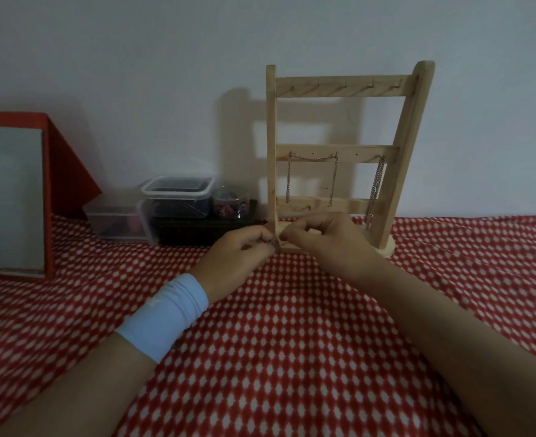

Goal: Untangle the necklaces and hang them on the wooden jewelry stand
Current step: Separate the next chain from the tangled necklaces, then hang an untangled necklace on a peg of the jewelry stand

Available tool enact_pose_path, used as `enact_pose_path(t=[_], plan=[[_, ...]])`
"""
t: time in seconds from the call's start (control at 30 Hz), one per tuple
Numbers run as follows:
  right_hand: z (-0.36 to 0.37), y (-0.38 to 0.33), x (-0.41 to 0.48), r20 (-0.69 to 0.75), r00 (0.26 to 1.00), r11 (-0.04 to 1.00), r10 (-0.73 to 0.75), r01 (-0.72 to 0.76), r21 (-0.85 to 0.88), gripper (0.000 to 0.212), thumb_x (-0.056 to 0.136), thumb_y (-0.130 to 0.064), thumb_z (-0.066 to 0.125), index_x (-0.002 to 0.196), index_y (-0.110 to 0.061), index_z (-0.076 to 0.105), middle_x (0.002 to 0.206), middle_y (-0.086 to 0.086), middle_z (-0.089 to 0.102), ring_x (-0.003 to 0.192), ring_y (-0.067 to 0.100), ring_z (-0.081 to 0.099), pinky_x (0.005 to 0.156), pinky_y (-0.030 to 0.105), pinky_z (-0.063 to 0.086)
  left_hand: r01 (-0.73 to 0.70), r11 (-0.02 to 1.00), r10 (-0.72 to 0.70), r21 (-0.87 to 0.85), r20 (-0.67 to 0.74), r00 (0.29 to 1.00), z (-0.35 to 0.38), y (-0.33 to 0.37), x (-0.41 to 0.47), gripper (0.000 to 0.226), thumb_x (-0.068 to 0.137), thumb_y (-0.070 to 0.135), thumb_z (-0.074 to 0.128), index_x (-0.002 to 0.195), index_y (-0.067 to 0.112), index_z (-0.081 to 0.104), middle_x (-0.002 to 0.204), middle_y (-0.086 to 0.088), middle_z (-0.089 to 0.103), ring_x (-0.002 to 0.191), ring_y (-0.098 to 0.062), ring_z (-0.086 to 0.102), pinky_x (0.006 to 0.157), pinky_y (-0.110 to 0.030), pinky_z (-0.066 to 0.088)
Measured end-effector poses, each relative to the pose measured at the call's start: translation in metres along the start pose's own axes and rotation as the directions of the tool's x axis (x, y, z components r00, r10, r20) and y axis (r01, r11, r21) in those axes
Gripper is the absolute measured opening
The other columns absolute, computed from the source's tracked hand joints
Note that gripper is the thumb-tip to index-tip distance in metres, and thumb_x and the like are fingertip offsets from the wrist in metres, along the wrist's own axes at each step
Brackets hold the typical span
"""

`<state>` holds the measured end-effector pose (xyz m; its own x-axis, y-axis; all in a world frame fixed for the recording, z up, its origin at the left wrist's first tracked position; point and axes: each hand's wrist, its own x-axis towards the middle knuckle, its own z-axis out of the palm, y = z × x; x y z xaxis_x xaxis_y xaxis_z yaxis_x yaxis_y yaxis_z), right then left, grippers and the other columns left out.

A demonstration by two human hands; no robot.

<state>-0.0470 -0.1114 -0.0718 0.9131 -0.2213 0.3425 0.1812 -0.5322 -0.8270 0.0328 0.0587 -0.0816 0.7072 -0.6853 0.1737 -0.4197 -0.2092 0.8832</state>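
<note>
A wooden jewelry stand (339, 86) with three cross bars stands upright against the wall on the red patterned cloth. One silver chain (312, 158) drapes between two hooks of the middle bar, its ends hanging down. Another chain (375, 190) hangs from a hook at the right of that bar. My left hand (238, 257) and my right hand (326, 238) meet in front of the stand's base. Both pinch a small bunched necklace (277, 242) between their fingertips; most of it is hidden by the fingers.
Clear plastic boxes (178, 197) and a round jar of beads (230, 201) sit on a black tray left of the stand. A red framed mirror (11, 197) leans at the far left. The cloth (291, 342) covers the whole surface before me.
</note>
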Motion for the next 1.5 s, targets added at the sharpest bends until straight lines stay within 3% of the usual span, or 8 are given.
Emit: enact_pose_path(t=[0.1, 0.33, 0.6, 0.83, 0.93, 1.1, 1.27, 1.5], plan=[[0.0, -0.003, -0.001, 0.021, 1.0, 0.999, -0.022, 0.021, 0.033, 0.02, 0.099, -0.015, 0.062, 0.084, -0.014, 0.076, 0.076, -0.012, 0.073, 0.073, -0.006, 0.066, 0.07, 0.005, 0.047, -0.06, 0.994, 0.063, 0.096, -0.027, 0.998, 0.001, -0.002, 0.0, 0.015, 0.096, 0.016, 0.056, 0.088, 0.013, 0.069, 0.069, 0.015, 0.066, 0.064, 0.005, 0.059, 0.066, -0.008, 0.043], [0.004, 0.003, 0.0, -0.06, 0.996, 0.989, -0.062, 0.054, -0.134, 0.02, 0.105, -0.02, 0.052, 0.09, -0.025, 0.064, 0.069, -0.019, 0.061, 0.066, -0.007, 0.056, 0.064, 0.009, 0.041, 0.1, 0.99, -0.104, -0.1, -0.036, 0.994, -0.002, 0.001, -0.001, 0.033, 0.104, 0.024, 0.04, 0.097, 0.011, 0.07, 0.079, -0.002, 0.073, 0.051, -0.011, 0.051, 0.049, -0.021, 0.037], [-0.009, 0.003, 0.005, -0.086, 0.996, 0.998, 0.011, -0.006, 0.057, 0.023, 0.109, -0.017, 0.04, 0.094, -0.01, 0.057, 0.06, 0.01, 0.064, 0.041, 0.001, 0.05, 0.049, 0.01, 0.038, 0.066, 0.957, -0.068, -0.283, 0.005, 0.998, -0.013, 0.003, 0.0, 0.022, 0.098, 0.018, 0.052, 0.089, 0.015, 0.071, 0.051, 0.009, 0.05, 0.04, -0.005, 0.037, 0.041, -0.017, 0.024], [-0.018, 0.01, 0.012, -0.207, 0.978, 0.99, 0.031, -0.001, 0.143, 0.028, 0.108, -0.017, 0.044, 0.085, -0.021, 0.06, 0.053, -0.019, 0.05, 0.05, -0.002, 0.045, 0.051, 0.013, 0.037, 0.147, 0.927, -0.152, -0.346, 0.011, 0.988, -0.023, -0.004, 0.007, 0.037, 0.104, 0.02, 0.04, 0.091, 0.021, 0.074, 0.062, 0.0, 0.05, 0.041, -0.007, 0.032, 0.037, -0.018, 0.019], [-0.022, 0.007, 0.01, -0.112, 0.993, 0.988, 0.037, -0.019, 0.154, 0.027, 0.107, -0.014, 0.046, 0.086, -0.016, 0.063, 0.051, -0.017, 0.047, 0.045, 0.0, 0.039, 0.046, 0.014, 0.033, 0.141, 0.988, -0.141, 0.064, -0.009, 0.99, -0.026, -0.002, 0.006, 0.024, 0.101, 0.026, 0.048, 0.095, 0.025, 0.072, 0.068, 0.002, 0.061, 0.05, -0.002, 0.052, 0.046, -0.014, 0.038], [-0.027, -0.009, 0.005, 0.162, 0.986, 0.998, 0.037, -0.044, 0.038, 0.023, 0.106, -0.017, 0.05, 0.091, -0.008, 0.065, 0.061, 0.001, 0.065, 0.042, 0.006, 0.047, 0.044, 0.014, 0.038, -0.022, 0.698, -0.004, 0.716, 0.034, 0.999, -0.02, 0.006, 0.005, 0.028, 0.097, 0.042, 0.05, 0.117, 0.034, 0.067, 0.111, 0.01, 0.062, 0.1, -0.006, 0.058, 0.088, -0.021, 0.042], [-0.027, -0.018, 0.005, 0.17, 0.985, 0.961, -0.024, 0.07, -0.269, 0.018, 0.104, -0.025, 0.056, 0.09, -0.021, 0.066, 0.077, 0.0, 0.075, 0.068, 0.012, 0.072, 0.064, 0.024, 0.056, -0.06, 0.998, 0.06, 0.005, 0.031, 0.998, 0.006, 0.026, 0.003, 0.027, 0.093, 0.024, 0.063, 0.12, 0.024, 0.066, 0.111, 0.008, 0.072, 0.101, -0.003, 0.066, 0.093, -0.02, 0.05], [-0.028, -0.02, 0.009, 0.074, 0.997, 0.999, 0.039, -0.037, -0.025, 0.028, 0.107, -0.024, 0.048, 0.086, -0.014, 0.063, 0.052, -0.002, 0.058, 0.054, 0.019, 0.061, 0.068, 0.037, 0.057, 0.272, 0.858, -0.162, -0.435, 0.274, 0.948, -0.004, 0.033, 0.007, 0.02, 0.094, 0.001, 0.048, 0.087, 0.006, 0.066, 0.067, -0.003, 0.059, 0.06, -0.014, 0.053, 0.074, -0.029, 0.053]])
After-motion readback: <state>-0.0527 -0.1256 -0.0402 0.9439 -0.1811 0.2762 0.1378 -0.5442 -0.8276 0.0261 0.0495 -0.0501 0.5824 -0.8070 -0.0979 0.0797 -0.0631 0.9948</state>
